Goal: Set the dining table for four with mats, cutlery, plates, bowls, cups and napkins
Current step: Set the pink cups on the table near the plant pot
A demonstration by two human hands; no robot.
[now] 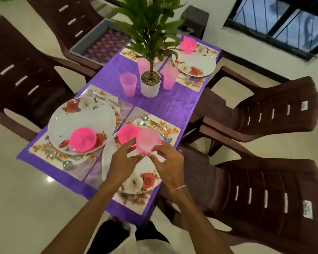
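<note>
Left hand [123, 160] and right hand [168, 162] together grip a pale pink cup [148, 142], fingertips curled onto its lower edge from either side. They hold it over the near plate [145, 180] at lower centre of the frame, just beside that plate's near bowl [128, 135].

By my reading the setting is well advanced. Floral mats [173, 130] lie on the purple-covered worktop [173, 101]. Three plates show, each carrying a pink bowl: the near plate, the left plate [77, 118] with the left bowl [83, 139], and the far plate [195, 63] with the far bowl [188, 44] at upper right. The fourth place, at upper centre, is largely hidden by the potted plant [150, 83], so its plate and bowl cannot be confirmed.

Three other cups [128, 85] stand clustered round the pot, not at the places. Cutlery [151, 121] lies on the near mat, and more lies on the left one.

No napkins are recognisable. A grey tray [88, 35] on a chair at upper left holds patterned purple material, which may be them. What seems left is setting out the cups and laying the napkins.
</note>
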